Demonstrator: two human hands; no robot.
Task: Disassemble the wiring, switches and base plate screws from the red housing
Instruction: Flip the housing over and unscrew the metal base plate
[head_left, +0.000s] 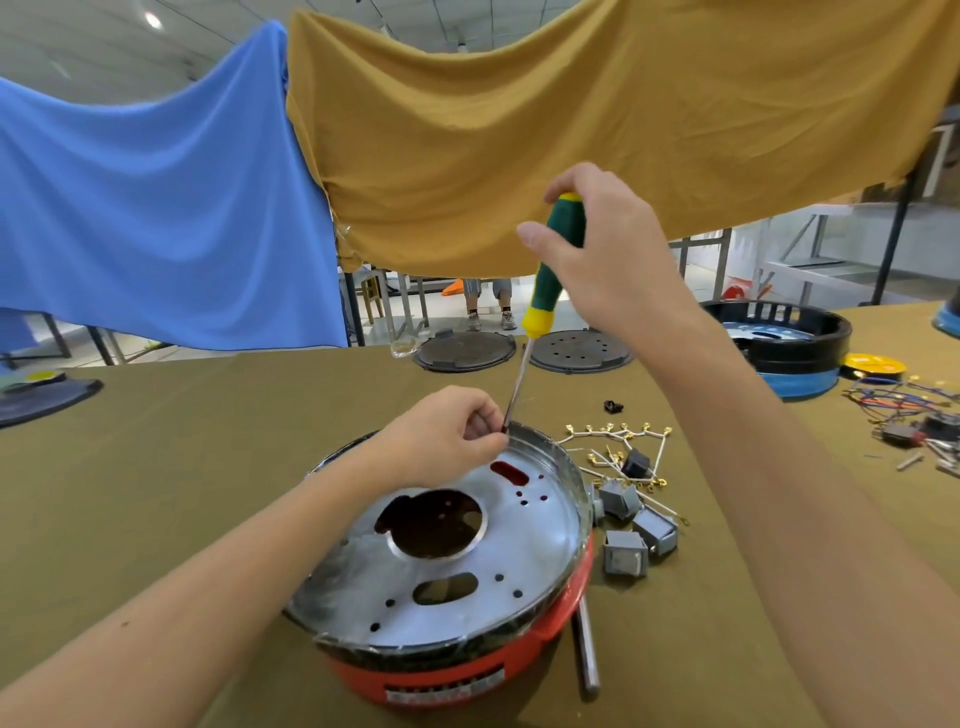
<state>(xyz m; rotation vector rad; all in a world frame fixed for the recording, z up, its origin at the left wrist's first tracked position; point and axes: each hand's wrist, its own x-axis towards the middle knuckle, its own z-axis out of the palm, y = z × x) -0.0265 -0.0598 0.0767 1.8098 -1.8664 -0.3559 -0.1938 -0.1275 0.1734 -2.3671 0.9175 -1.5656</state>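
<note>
The red housing (550, 631) lies on the table in front of me with its silver base plate (519, 551) facing up. My right hand (608, 249) grips the green and yellow handle of a screwdriver (550, 275), held nearly upright above the far rim. The shaft runs down to the plate's far edge, where my left hand (441, 441) pinches it near the tip between thumb and fingers. The tip itself is hidden behind my fingers. Grey switches (626, 553) and white wires with gold terminals (618, 436) lie loose on the table just right of the housing.
A metal rod (586, 649) lies along the housing's right side. Two dark round lids (465, 351) sit at the table's far edge. A black and blue housing (789, 343), a yellow reel (872, 364) and coloured wires (898, 402) are at the far right. Blue and mustard cloths hang behind.
</note>
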